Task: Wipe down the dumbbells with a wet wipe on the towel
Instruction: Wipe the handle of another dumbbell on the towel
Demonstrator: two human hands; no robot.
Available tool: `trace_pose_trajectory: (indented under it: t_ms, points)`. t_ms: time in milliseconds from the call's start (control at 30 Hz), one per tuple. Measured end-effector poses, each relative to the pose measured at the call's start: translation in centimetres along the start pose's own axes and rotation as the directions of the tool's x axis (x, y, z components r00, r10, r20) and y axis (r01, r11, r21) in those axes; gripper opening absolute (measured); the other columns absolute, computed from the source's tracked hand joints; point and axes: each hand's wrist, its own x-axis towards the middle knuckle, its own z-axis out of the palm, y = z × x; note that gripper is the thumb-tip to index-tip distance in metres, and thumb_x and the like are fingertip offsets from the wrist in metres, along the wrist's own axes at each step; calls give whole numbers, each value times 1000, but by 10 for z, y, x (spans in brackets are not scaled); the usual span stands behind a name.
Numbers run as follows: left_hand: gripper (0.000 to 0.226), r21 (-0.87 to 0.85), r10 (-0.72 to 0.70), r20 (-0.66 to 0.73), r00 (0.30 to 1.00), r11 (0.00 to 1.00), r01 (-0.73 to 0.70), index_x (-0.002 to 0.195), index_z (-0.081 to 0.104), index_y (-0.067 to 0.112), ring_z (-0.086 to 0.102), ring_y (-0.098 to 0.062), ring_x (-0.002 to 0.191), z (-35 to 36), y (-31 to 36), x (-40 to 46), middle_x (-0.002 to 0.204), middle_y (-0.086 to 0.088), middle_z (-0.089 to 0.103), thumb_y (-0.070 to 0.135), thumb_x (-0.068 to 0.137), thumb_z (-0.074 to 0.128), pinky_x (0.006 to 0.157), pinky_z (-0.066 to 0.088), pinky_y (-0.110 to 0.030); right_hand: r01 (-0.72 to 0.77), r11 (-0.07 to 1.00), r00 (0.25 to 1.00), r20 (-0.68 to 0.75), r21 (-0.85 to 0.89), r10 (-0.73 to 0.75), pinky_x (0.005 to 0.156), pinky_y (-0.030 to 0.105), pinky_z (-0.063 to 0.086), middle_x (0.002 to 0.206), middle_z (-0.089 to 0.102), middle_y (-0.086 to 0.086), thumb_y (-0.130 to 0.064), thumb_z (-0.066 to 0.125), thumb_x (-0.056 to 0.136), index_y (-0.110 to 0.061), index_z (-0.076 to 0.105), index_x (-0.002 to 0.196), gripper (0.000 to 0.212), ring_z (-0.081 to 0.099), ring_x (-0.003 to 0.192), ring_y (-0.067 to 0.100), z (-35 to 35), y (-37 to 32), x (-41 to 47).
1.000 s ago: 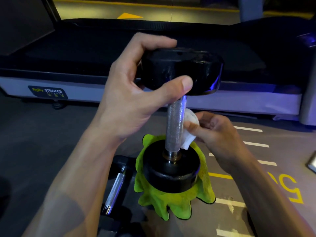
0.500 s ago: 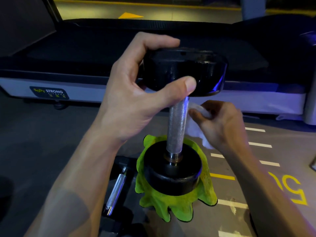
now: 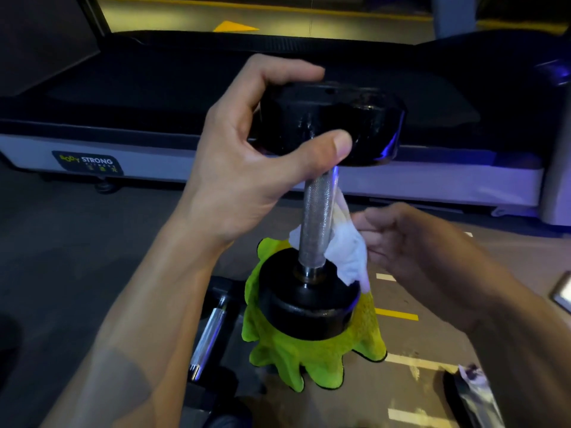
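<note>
In the head view, the right hand (image 3: 411,257) now sits lower and further right of the handle than half a second ago, when it was up under the top head. The white wet wipe (image 3: 346,245) now hangs open behind the lower part of the knurled handle, one corner showing on the handle's left; the right grip pinches its right edge. The left hand (image 3: 247,168) stays as before, its grip clamped on the upper head of the dumbbell (image 3: 315,223). The dumbbell stands upright at the frame's centre, black round heads, silver knurled shaft, its lower head on the lime-green towel (image 3: 296,356) on the floor. A second dumbbell (image 3: 210,338) lies at lower left of the towel.
</note>
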Motion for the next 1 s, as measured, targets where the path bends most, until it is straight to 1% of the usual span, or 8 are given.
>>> trace_pose_trajectory:
  t_ms: [133,233,333,433,633,767,833,1000]
  points:
    - [49,-11,5,1,1000,1000,-5,125,58,12,65,-3,102,0,1,-1,112,6,65,24,84,81,90,51,-24,-93,923,992,110,374,55,101,50,49,118,71,27,-24,46,88,4,68,115,45,66,106,38,36,-2,21]
    - [50,-12,16,9,1000,1000,-16,125,58,11,65,-7,103,-1,1,-2,114,2,65,25,83,81,90,51,-26,-210,905,964,234,370,128,84,50,55,108,60,39,-44,44,93,1,58,111,50,58,90,41,60,-12,43]
    - [53,-12,21,-3,1000,1000,-21,127,58,8,65,-8,103,-2,0,-4,115,0,65,24,83,82,90,52,-27,-184,930,978,151,319,142,58,32,45,77,58,20,-56,40,97,-6,58,91,53,55,69,29,68,-10,51]
    - [53,-1,28,-27,999,1000,-28,127,59,8,66,-9,102,-4,-1,-6,113,0,66,25,82,83,89,53,-28,-28,970,987,-148,242,65,86,53,57,95,75,23,-51,51,88,-3,73,99,54,71,95,46,69,6,43]
    - [52,15,39,-35,999,999,-39,127,58,9,65,-5,99,-6,-3,-7,111,4,66,24,84,83,87,52,-24,142,930,985,-142,339,-99,110,46,48,116,78,6,-28,57,86,-11,74,118,40,72,115,21,64,24,-22]
    - [49,15,27,-37,999,1000,-27,127,58,8,65,-3,100,-5,-6,-3,112,3,65,19,87,83,88,51,-21,237,955,961,-103,-180,-258,107,57,49,112,77,8,-6,53,85,-6,67,124,42,69,115,32,44,29,-26]
    - [48,11,24,-40,999,1000,-23,126,58,9,65,-3,99,-4,-6,-3,111,3,65,16,87,84,88,51,-21,279,866,950,-14,-415,-312,105,36,54,113,78,-7,5,59,91,-15,69,122,38,71,116,13,46,28,-18]
    - [48,10,27,-37,999,1000,-27,126,58,9,65,-4,100,-2,-4,-4,111,3,65,18,86,85,88,51,-23,285,794,932,-38,-537,-360,99,21,53,108,74,-30,-4,72,87,-36,70,114,42,68,107,-10,48,29,-9]
